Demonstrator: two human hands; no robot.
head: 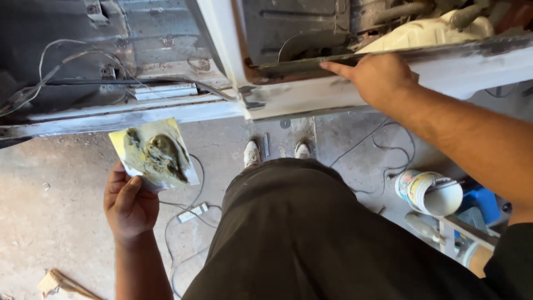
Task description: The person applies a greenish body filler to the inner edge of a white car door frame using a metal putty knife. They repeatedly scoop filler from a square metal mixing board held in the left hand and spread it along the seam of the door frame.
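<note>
The left hand point(129, 206) grips a square board point(154, 153) by its lower corner, fingers closed on the edge; the board carries a smear of greenish-grey filler paste point(161, 155) and is held tilted over the concrete floor point(55, 222). The right hand point(377, 78) rests on the sanded sill point(472, 64) of a stripped car body, fingers stretched out flat along its upper edge, holding nothing. A white tub point(430, 193) stands on the floor near the person's shoes point(251, 154).
</note>
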